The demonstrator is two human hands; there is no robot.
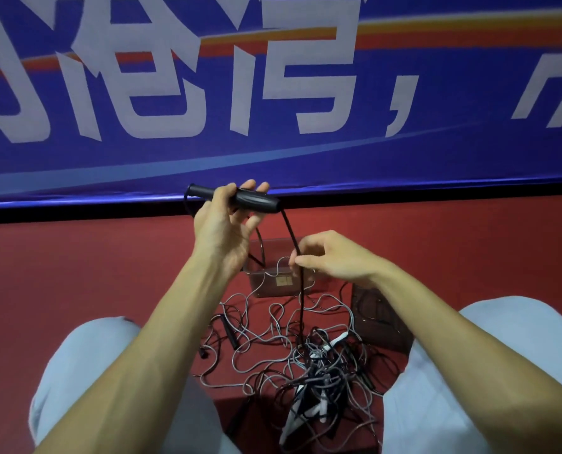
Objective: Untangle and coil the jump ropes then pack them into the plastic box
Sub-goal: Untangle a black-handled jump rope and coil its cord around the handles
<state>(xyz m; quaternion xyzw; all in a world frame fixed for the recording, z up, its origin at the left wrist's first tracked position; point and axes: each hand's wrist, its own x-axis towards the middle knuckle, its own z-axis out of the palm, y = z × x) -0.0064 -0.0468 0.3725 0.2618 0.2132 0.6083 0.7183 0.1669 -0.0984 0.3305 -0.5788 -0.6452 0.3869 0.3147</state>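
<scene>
My left hand (222,224) is raised and grips a black jump-rope handle (253,199) that lies sideways across its fingers. A black rope (292,235) runs down from the handle's right end. My right hand (325,257) pinches this rope lower down, above the box. Below the pinch the rope drops straight into a tangled pile of grey and black jump ropes (305,352) on the red floor between my knees. White handles (333,340) and a black handle (228,332) lie in the tangle. A clear plastic box (273,285) stands just beyond the pile, partly hidden by my hands.
A second clear container or lid (379,317) lies to the right of the pile, by my right knee (489,355). My left knee (93,362) borders the pile on the left. A blue banner with white characters (273,93) hangs behind the box.
</scene>
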